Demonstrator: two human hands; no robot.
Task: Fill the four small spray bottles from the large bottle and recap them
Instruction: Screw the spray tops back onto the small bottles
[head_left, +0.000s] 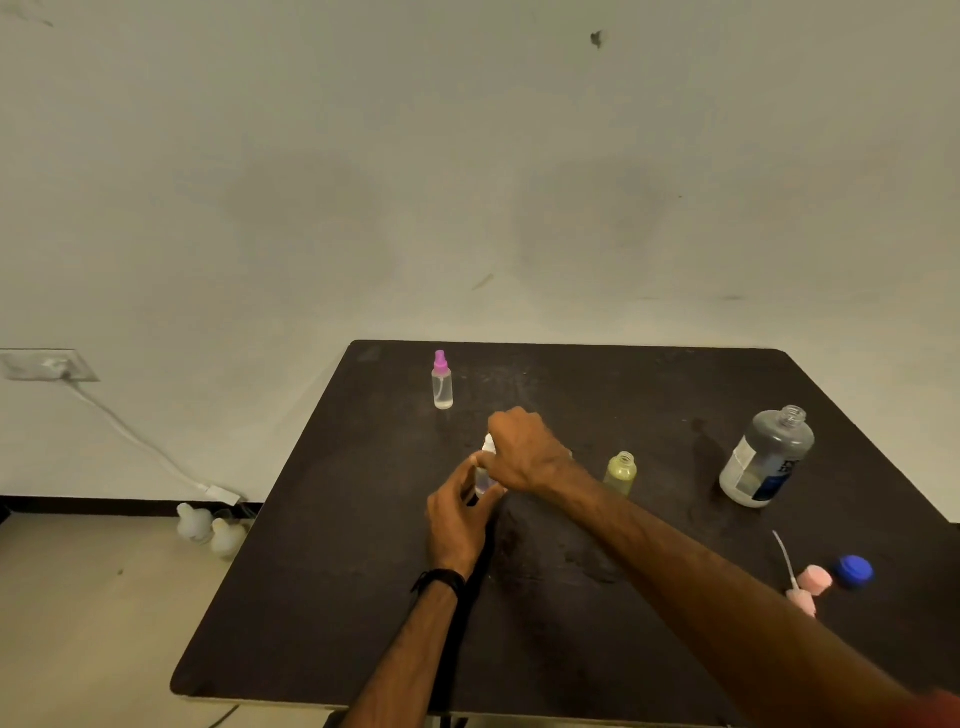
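Observation:
My left hand (457, 512) grips a small clear spray bottle (485, 480) near the middle of the dark table (332, 597). My right hand (522, 452) is closed over its white spray cap (489, 443) from above. A capped small bottle with a pink sprayer (442, 382) stands upright at the back. An uncapped yellowish small bottle (620, 473) stands to the right of my hands. The large bottle (768, 457) stands open at the far right. Its blue cap (855, 570) lies near the right edge, beside a pink spray cap with tube (802, 584).
The table's left edge drops to a pale floor where two white bottles (210, 530) and a power cable (135, 441) lie by the wall. Wet smears mark the tabletop in front of my hands.

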